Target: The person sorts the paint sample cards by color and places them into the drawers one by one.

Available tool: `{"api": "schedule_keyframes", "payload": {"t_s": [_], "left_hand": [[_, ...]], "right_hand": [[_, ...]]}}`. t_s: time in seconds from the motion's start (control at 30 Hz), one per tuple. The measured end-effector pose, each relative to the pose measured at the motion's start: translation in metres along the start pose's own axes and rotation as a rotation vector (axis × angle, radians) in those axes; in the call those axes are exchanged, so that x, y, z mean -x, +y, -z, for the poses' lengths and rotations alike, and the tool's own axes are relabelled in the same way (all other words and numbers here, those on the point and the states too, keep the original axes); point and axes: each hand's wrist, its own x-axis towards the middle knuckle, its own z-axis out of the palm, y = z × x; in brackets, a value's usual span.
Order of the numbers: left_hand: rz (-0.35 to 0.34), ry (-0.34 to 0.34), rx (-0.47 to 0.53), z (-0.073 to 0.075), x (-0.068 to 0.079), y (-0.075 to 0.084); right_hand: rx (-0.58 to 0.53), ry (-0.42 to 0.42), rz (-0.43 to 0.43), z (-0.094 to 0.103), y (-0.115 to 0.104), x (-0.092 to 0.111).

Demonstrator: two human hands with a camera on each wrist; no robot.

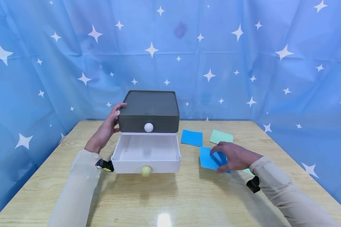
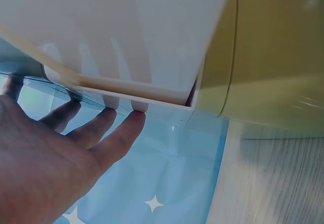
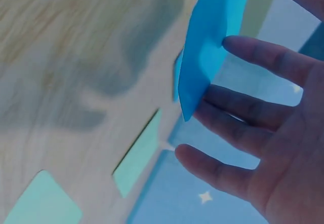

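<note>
A small drawer box with a dark grey top (image 1: 152, 102) stands left of centre. Its lower white drawer (image 1: 120, 165) is pulled out, with a pale yellow knob (image 1: 146, 171) on the front. My left hand (image 1: 106, 127) rests against the box's left side; in the left wrist view its fingertips (image 2: 135, 116) touch the side wall. With thumb and fingers, my right hand (image 1: 234, 156) grips a thin blue card (image 1: 206, 159) by its edges, over the table right of the drawer. The card looks slightly bowed in the right wrist view.
Another blue card (image 1: 191, 138) lies on the wooden table (image 1: 147, 201) just behind the held one. Beside it is a light green card (image 1: 221, 136), and a further green card (image 1: 248, 171) shows partly under the right wrist. A starry blue curtain (image 1: 182, 63) surrounds the table.
</note>
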Motion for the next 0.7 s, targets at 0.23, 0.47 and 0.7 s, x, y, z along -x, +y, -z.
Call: {"api": "schedule_keyframes", "payload": {"t_s": [0.23,0.47,0.7], "left_hand": [[0.001,0.007,-0.013,0.000,0.001,0.000],[0.011,0.006,-0.029,0.000,0.001,0.001],[0.004,0.012,-0.023,0.000,0.000,0.000]], "right_hand": [[0.012,0.049,0.057,0.018,-0.016,0.003],[0.008,0.079,0.096,0.035,-0.031,0.007],[0.034,0.111,0.145,0.044,-0.045,0.005]]}}
